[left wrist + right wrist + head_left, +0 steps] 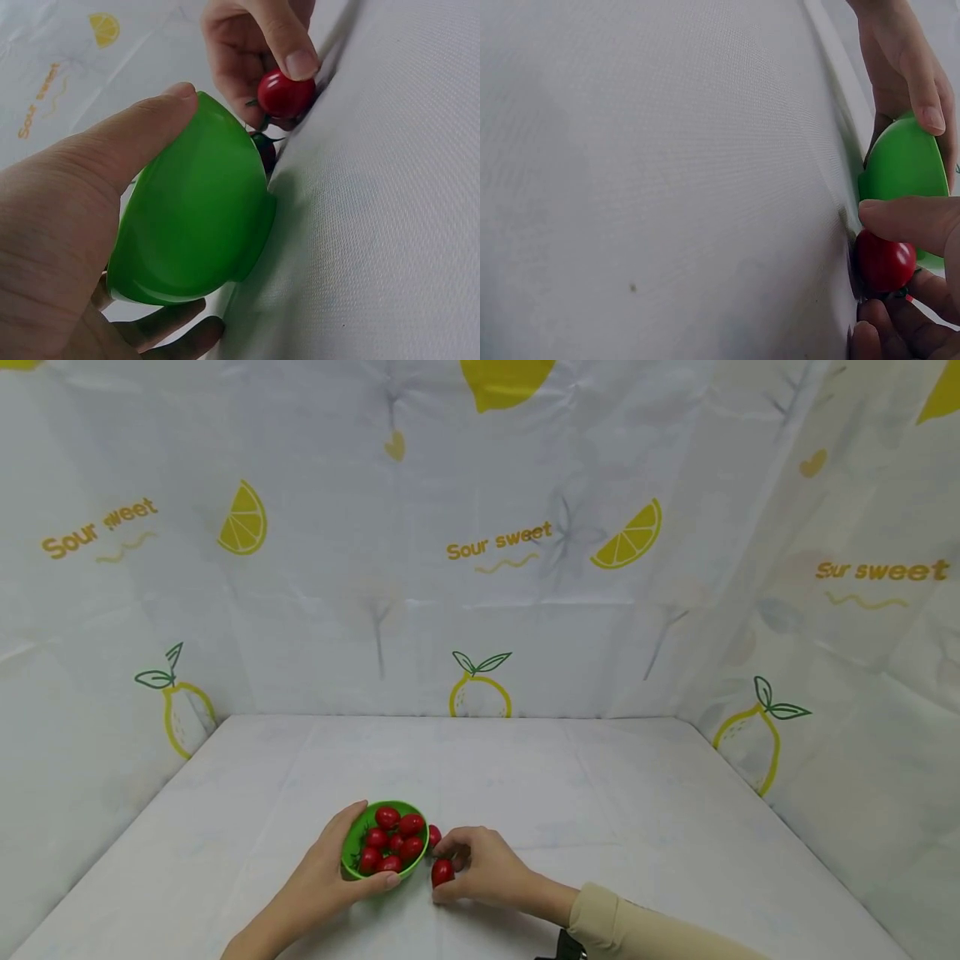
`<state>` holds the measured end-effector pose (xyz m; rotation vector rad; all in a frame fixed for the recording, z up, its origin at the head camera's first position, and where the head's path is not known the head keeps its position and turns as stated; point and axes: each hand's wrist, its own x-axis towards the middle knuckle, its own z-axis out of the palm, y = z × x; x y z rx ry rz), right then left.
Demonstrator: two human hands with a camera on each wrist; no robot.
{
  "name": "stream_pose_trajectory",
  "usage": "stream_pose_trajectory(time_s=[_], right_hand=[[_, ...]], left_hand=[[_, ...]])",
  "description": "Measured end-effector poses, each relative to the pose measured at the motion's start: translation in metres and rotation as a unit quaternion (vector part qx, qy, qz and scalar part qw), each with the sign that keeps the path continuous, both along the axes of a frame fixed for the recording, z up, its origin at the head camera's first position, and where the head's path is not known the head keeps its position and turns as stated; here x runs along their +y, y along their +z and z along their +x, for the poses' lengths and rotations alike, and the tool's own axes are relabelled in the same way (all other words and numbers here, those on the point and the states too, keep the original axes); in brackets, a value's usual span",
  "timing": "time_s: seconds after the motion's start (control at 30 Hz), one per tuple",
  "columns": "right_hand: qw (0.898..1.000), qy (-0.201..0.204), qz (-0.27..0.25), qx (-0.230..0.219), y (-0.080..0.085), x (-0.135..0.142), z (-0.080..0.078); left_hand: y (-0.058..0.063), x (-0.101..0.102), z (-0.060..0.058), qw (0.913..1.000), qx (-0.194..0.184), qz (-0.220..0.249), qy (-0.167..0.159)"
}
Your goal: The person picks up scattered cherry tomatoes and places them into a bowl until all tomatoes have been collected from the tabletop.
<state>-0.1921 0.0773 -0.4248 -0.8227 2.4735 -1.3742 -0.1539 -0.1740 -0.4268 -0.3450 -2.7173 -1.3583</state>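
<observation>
A green bowl (412,805) holds several red cherry tomatoes (410,848), some with green stems. My left hand (322,872) grips this bowl, thumb along the near rim and fingers round the far left side. In the left wrist view the bowl's outer wall (199,202) hides its contents. Just right of the bowl, my right hand (491,870) pinches one cherry tomato (442,872) between thumb and fingers, low over the table. The right wrist view shows that tomato (885,261) under the thumb. Another cherry tomato (434,835) lies behind it, beside the bowl, partly covered.
A white cloth covers the table (525,777). Behind and at both sides hang white curtains (315,610) printed with lemons and lettering. A small black object (567,946) shows at the bottom edge, beside the right sleeve (637,927).
</observation>
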Motion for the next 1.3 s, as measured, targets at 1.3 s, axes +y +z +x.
stream_pose_trajectory(time_s=[1.3], right_hand=[[0.999,-0.042,-0.020,0.000,0.020,0.006,-0.004]], left_hand=[[0.000,0.000,0.001,0.9999,-0.001,-0.012,0.001]])
